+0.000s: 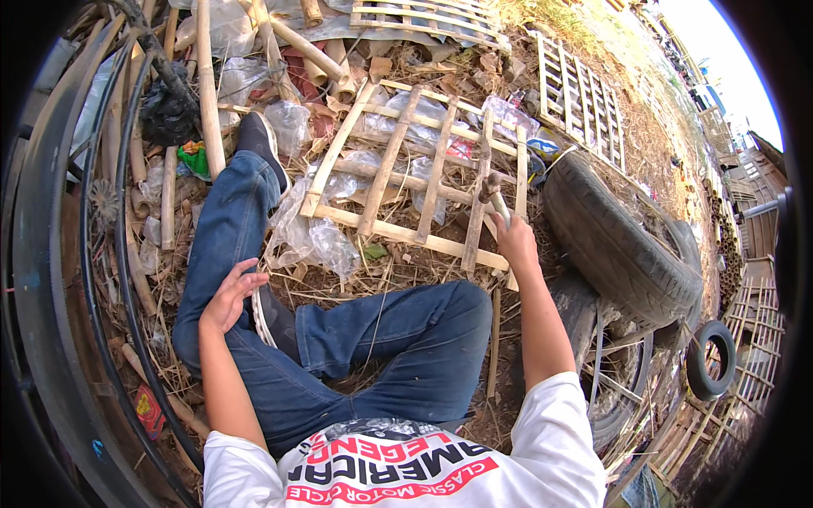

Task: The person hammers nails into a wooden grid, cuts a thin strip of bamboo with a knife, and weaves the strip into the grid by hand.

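Observation:
A bamboo lattice of crossed slats (385,172) lies on the littered ground in front of my legs. My right hand (516,242) is closed around the handle of a hammer (500,205), over the lattice's right side. The hammer's head is close to a slat, but I cannot tell whether it touches. My left hand (227,298) is held by my bent left leg, its fingers stretched out and holding nothing. I sit with one leg folded across and the other foot, in a dark shoe (261,147), beside the lattice's left end.
Old tyres (605,237) crowd my right side, with a smaller tyre (711,360) farther off. Bamboo poles (207,85) and black curved tubes lie at left. Other lattices (579,97) lie beyond. Plastic bags (326,245) and straw litter the ground.

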`<state>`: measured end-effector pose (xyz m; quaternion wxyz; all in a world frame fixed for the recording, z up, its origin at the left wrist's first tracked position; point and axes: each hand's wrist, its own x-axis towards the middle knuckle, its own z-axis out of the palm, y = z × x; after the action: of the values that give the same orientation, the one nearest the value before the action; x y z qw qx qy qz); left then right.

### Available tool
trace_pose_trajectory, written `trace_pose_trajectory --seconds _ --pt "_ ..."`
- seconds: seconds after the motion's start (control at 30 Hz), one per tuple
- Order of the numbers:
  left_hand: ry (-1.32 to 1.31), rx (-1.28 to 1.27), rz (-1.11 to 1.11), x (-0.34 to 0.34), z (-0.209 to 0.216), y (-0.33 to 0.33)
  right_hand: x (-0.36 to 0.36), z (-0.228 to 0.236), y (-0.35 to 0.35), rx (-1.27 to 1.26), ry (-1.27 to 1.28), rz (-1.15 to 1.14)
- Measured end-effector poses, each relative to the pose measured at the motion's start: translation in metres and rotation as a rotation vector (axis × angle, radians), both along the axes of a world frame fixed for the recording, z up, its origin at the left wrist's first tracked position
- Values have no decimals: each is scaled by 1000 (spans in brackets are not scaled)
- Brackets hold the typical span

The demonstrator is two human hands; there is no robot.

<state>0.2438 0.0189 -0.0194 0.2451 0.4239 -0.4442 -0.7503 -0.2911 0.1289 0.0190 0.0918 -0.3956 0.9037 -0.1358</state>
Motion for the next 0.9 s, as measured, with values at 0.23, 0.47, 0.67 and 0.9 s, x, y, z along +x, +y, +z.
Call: trace_pose_trajectory --seconds 0.23,0.47,0.67,0.9 --pt "-482 -632 -123 -155 16 34 -8 0 0 -53 13 1" --pt "-566 -1088 -439 -366 -4 53 -16 4 -11 17 -32 7" --pt "-708 -1101 -534 -413 -23 47 -23 13 -7 -5 -26 85" --pt "-887 -1132 -518 -431 -40 -1 -30 4 -7 12 -67 93"
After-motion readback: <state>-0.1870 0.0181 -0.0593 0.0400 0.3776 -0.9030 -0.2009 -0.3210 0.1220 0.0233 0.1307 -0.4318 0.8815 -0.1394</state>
